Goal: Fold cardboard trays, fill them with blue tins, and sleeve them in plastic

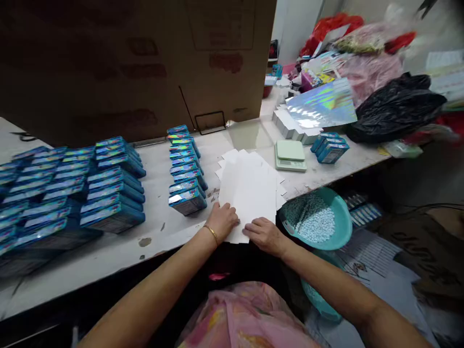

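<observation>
A white card sheet (248,186), flat with straight long sides, lies in front of me at the table's edge. Beneath it, notched white card blanks (281,188) stick out at both sides. My left hand (221,220), with a gold bangle at the wrist, grips the near left edge, its fingers bent over the card. At the near right edge my right hand (266,234) has its fingers closed together on the same sheet. Both thumbs are partly hidden, and the two hands are a short way apart.
Rows of blue boxes (112,193) stand at left, with another row (186,176) nearer. A green scale (290,154), more blue boxes (329,147) and a black plastic bag (395,108) are at right. Below is a teal basin (342,212) of pale pellets. A large carton (145,63) rises behind.
</observation>
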